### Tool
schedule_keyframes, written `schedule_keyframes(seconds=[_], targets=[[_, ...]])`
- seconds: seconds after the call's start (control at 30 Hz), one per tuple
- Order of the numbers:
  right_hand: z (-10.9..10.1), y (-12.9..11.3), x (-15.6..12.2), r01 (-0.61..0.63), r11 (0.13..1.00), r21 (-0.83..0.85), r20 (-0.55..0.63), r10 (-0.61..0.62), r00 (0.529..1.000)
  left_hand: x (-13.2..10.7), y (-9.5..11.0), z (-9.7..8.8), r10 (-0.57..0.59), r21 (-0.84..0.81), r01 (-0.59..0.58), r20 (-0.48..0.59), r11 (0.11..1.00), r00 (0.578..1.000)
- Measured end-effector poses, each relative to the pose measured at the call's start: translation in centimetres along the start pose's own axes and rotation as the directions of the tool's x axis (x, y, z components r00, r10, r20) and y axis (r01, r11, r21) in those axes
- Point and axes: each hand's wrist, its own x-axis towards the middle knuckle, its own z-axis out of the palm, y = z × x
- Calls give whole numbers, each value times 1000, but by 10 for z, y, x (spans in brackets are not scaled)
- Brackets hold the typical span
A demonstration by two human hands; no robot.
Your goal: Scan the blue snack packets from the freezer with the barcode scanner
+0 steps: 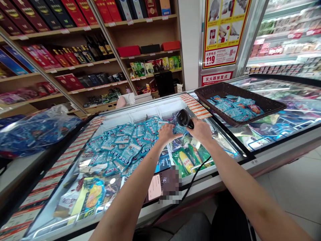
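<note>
I reach into an open chest freezer (225,167) filled with many blue ice-cream packets (125,144). My right hand (202,130) is closed round the grip of a black barcode scanner (184,118), whose head points down at the packets. A black cable (190,184) runs from it over the freezer's front rim. Just beside the scanner, my left hand (167,133) lies on the blue packets with its fingers curled on one; the fingertips are partly hidden. Green and yellow packets (188,160) fill the compartment under my right wrist.
A dark wicker basket (268,103) with blue packets rests on the freezer's glass lid at the right. A plastic bag of blue packets (35,130) lies on the left. Wooden shelves with boxes and bottles (75,57) stand behind. A refrigerated case (288,40) fills the far right.
</note>
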Motion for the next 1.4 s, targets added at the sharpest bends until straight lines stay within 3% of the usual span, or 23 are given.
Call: schedule_keyframes(seconds=[0.07,0.13,0.23,0.4,0.73,1.4], targets=[[-1,-1,0,15,1000,-5,10,-15,1000,3,-10,-5,0,-117,1,4,993,1000],[-1,-3,-1,33,999,-10,21,-32,999,3,-25,-14,53,-217,-69,-79,974,995],[-1,-8,-3,78,997,-28,55,-77,996,-4,-53,-26,92,-215,-138,-213,967,973],[-1,-14,-8,180,982,-47,116,-174,978,-18,-81,-32,14,-323,-67,-164,944,986],[0,-23,-15,280,958,-66,125,-270,955,-14,-76,-26,39,-326,-111,-219,939,975],[6,-32,-21,339,937,-81,117,-329,937,-16,-76,-26,25,-328,-83,-178,941,984]])
